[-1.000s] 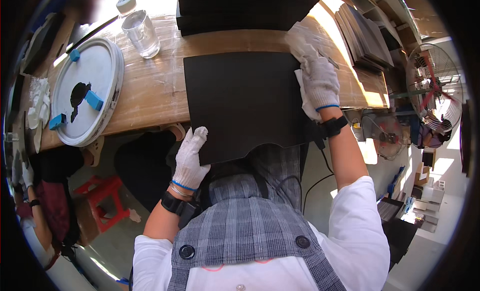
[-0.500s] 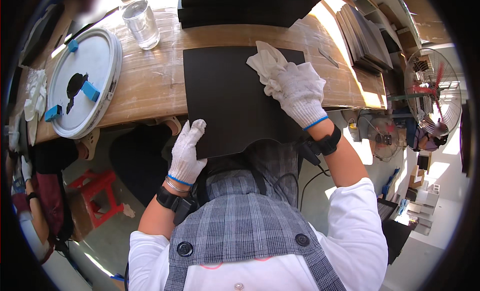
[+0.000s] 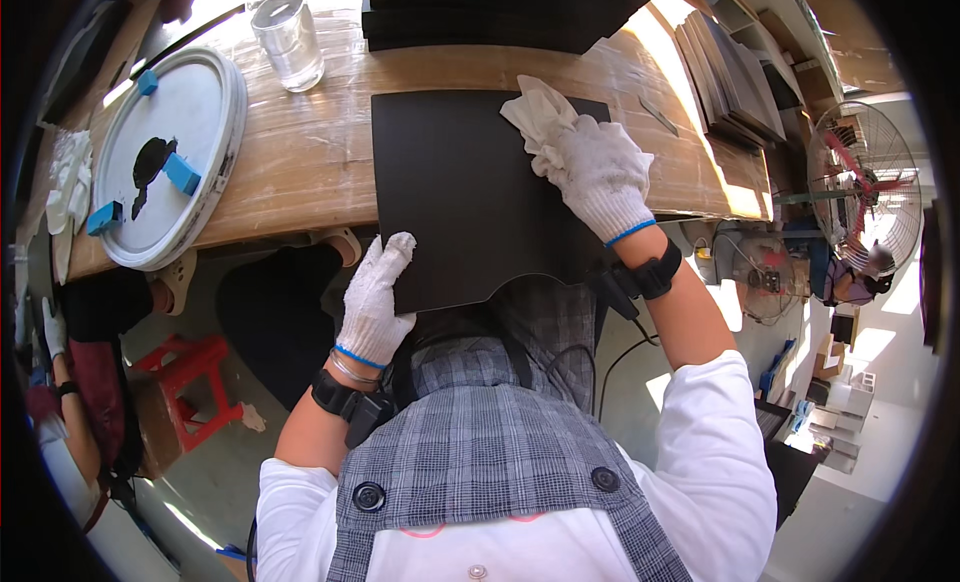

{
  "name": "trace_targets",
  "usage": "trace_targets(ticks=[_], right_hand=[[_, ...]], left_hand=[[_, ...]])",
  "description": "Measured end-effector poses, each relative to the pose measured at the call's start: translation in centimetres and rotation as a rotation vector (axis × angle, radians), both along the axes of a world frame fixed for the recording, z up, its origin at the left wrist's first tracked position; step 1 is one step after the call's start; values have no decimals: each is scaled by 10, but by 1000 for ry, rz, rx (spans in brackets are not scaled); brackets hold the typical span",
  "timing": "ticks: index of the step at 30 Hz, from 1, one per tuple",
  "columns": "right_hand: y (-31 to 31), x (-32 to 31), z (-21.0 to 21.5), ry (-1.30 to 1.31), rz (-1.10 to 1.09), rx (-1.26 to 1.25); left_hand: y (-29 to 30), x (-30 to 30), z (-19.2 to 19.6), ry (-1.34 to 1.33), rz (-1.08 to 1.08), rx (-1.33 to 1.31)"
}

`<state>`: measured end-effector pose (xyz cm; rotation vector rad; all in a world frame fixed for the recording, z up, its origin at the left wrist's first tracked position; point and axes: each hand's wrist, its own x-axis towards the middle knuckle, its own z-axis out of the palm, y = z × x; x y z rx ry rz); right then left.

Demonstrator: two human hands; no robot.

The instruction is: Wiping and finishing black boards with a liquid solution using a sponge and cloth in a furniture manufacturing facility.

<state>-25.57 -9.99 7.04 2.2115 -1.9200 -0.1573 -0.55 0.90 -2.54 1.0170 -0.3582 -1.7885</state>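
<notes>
A flat black panel lies on the wooden table, its near edge reaching past the table edge toward my apron. My left hand, in a white knit glove, grips the panel's near left corner, with the thumb side on top and the other fingers hidden below. In a matching glove, my right hand is closed on a crumpled off-white cloth, which rests on the panel's far right part.
A stack of black panels stands at the back. Left are a round white lid with blue blocks and black residue, and a clear cup. A thin blade-like strip, grey boards and a fan are at right.
My right hand and the cloth have shifted very slightly on the panel. My left hand keeps its hold at the corner. The view has moved a little.
</notes>
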Motion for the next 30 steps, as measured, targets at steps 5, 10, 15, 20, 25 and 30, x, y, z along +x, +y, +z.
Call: trace_targets(ticks=[5, 10, 15, 20, 25, 30], right_hand=[[-3, -7, 2, -74, 10, 107], [-7, -11, 8, -153, -66, 159], [10, 26, 36, -452, 118, -206], [66, 112, -20, -525, 793, 144], [7, 44, -36, -491, 443, -17], [-19, -115, 1, 95, -400, -21]], left_hand=[[-5, -1, 8, 100, 3, 60], [-5, 3, -12, 74, 27, 48], [2, 15, -15, -1066, -215, -771], [9, 23, -44, -1750, -365, -1160], [5, 15, -17, -935, -218, -733], [-9, -3, 12, -38, 84, 13]])
